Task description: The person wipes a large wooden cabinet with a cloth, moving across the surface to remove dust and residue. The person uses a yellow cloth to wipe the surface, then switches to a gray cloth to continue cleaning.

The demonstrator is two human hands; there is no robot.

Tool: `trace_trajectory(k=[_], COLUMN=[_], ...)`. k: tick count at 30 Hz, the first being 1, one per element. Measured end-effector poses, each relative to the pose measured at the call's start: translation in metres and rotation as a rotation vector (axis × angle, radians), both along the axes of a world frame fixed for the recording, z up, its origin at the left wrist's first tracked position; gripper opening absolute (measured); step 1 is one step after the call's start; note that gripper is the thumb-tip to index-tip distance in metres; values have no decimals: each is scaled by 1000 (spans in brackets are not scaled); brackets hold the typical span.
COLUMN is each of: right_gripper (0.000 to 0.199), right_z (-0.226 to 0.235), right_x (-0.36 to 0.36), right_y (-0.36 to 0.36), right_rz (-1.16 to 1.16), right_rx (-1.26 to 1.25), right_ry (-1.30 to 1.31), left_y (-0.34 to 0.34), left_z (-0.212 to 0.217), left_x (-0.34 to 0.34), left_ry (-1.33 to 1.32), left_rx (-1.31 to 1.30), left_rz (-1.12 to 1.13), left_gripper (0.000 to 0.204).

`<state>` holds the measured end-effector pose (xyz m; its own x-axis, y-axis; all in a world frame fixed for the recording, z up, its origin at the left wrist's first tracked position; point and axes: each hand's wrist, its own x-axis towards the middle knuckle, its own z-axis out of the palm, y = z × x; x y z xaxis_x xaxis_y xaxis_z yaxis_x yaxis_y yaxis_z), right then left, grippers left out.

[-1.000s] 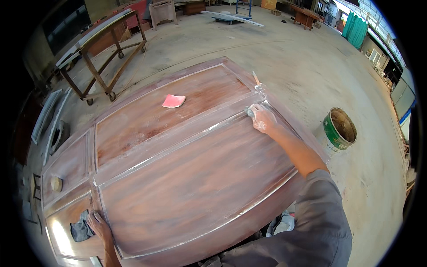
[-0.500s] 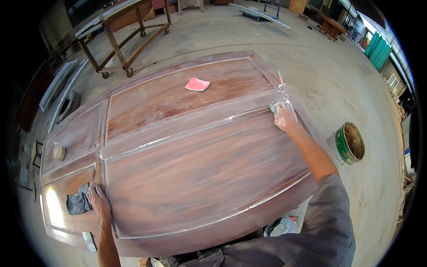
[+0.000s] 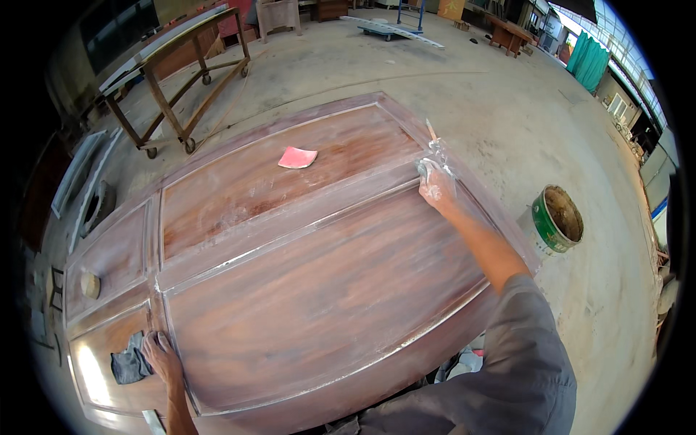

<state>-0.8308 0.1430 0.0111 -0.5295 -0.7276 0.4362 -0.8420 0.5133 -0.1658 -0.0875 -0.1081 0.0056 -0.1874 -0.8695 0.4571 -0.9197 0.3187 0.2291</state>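
Observation:
A large reddish-brown wooden panel (image 3: 319,290) with raised mouldings and white dust along its grooves lies flat before me. At its far right end, my right hand (image 3: 438,184) is closed round a small grey pad (image 3: 422,168), pressed to the moulding; white powder coats the knuckles. Just beyond it stands a thin brush-like stick (image 3: 432,130) beside white smears. My left hand (image 3: 162,357) lies on the panel's left part with fingers spread, touching the edge of a crumpled dark grey cloth (image 3: 131,359). A curved pink sheet (image 3: 298,157), apparently sandpaper, rests on the far section.
A pale round block (image 3: 90,285) sits on the left section, and a light flat bar (image 3: 153,422) at the near left edge. A green-and-white bucket (image 3: 557,219) stands right of the panel. Farther off are a wheeled wooden frame (image 3: 170,109) and a blue trolley (image 3: 388,30).
The whole view has turned, so the panel sits lower and farther left at its far edge. My right hand has shifted slightly at the corner moulding; my left hand stays beside the cloth.

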Motion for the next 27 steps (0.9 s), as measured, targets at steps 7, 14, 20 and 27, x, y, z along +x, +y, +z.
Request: trace_trajectory(k=[7, 14, 20, 27], right_gripper=[40, 41, 46, 45], right_z=[-8, -26, 26, 0], right_x=[-17, -35, -81, -33], right_y=[-7, -3, -8, -17], right_rz=[127, 27, -175, 100], right_rx=[137, 212, 549, 379], right_ry=[101, 154, -207, 52], left_y=[-3, -5, -2, 2], left_z=[-3, -7, 0, 1], left_x=[12, 2, 2, 18], left_ry=[-1, -44, -30, -51], left_rx=[36, 16, 15, 60], left_rz=[51, 16, 34, 40], left_gripper=[29, 31, 31, 31])
